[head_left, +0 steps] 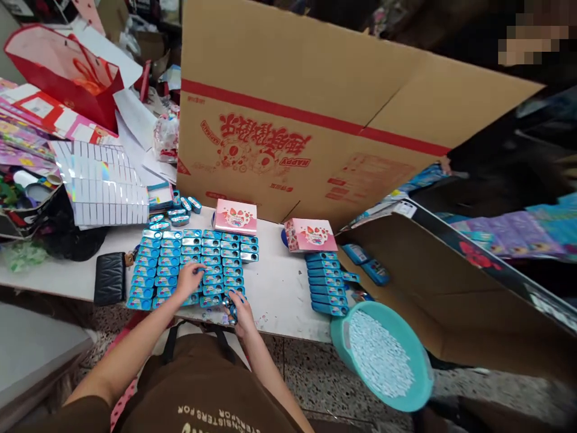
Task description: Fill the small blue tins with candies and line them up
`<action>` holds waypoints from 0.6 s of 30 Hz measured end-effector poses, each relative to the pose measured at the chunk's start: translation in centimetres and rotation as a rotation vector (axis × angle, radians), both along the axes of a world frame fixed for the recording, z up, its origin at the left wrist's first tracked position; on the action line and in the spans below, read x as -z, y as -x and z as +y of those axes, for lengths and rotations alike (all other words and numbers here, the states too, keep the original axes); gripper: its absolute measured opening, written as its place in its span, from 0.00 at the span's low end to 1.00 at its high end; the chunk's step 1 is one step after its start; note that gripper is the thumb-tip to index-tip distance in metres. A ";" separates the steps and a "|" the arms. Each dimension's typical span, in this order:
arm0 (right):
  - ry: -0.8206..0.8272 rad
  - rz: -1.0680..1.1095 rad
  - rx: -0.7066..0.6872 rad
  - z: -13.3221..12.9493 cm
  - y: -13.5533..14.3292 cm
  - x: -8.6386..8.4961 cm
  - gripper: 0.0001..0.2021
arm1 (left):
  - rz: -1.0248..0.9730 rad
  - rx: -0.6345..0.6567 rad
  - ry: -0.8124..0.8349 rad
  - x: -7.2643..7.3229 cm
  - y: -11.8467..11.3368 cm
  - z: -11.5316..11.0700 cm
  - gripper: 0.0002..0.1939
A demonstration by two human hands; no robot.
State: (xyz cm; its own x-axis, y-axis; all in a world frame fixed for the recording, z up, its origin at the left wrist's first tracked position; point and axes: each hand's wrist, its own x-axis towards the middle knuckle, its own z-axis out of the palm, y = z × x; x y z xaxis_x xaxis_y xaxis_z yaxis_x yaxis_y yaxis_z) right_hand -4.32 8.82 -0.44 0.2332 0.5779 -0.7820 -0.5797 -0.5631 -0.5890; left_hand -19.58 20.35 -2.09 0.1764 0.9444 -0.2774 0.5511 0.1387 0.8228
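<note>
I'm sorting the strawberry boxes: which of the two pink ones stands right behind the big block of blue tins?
The left pink box, touching the block's back row; the other pink box stands apart, by the short stack of tins.

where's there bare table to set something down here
The widest free patch is the white table between the grid of blue tins and the stack of blue tins. A smaller strip lies left of the black wallet. The far left is crowded with papers, and both hands cover the grid's near edge.
</note>
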 end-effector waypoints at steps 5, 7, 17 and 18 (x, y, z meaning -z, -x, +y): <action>-0.054 -0.036 0.093 -0.7 -2.8 0.1 0.22 | 0.120 -0.112 -0.094 0.1 0.9 8.8 0.07; -0.057 -0.043 0.151 -1.5 -3.6 0.2 0.21 | 0.175 -0.080 -0.097 0.6 0.4 11.3 0.06; 0.037 -0.020 0.343 -4.7 -5.8 0.5 0.22 | 0.341 0.092 -0.104 2.6 -0.9 14.2 0.05; 0.036 -0.015 0.344 -4.8 -5.9 0.5 0.22 | 0.365 0.093 -0.113 2.6 -0.9 14.3 0.05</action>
State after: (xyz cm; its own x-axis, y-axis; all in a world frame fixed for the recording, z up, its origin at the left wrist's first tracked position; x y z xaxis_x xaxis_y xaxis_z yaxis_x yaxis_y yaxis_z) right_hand 1.61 4.07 -0.95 0.4212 0.4352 -0.7957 -0.7306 -0.3570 -0.5820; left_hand -18.63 34.66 -4.73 0.1718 0.9573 -0.2327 0.8164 -0.0062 0.5774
